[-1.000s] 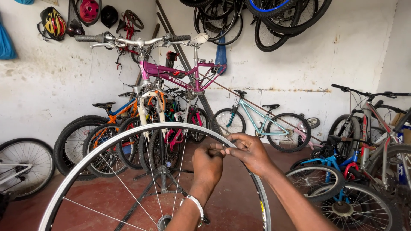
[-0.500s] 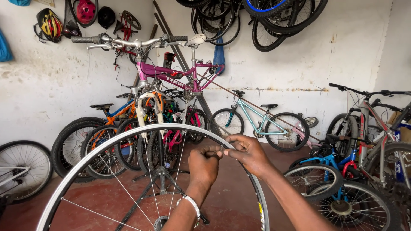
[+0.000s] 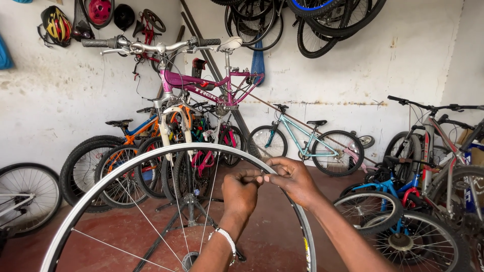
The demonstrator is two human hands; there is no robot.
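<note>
Both at the upper arc of a silver wheel rim (image 3: 151,153): left hand (image 3: 241,190) and right hand (image 3: 295,179), fingertips pressed together. Pinching something small, perhaps a spoke nipple; too tiny to tell. Behind, a purple bicycle (image 3: 201,83) raised on a stand.

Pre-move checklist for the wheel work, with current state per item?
1. Both hands on the work: left hand and right hand meet at the top of the silver rim. Ok.
2. Pinch grip: fingertips of both hands are closed together at the rim edge; what they pinch is too small to see. Cannot tell.
3. Rim upright and facing the camera. Ok.
4. Spokes: only a few run from rim to hub; most positions are bare. Not ok for a finished wheel.
5. Rim support: its lower part is out of frame. Cannot tell.
6. Space behind: the repair stand and parked bikes stand behind the rim. Ok.
</note>
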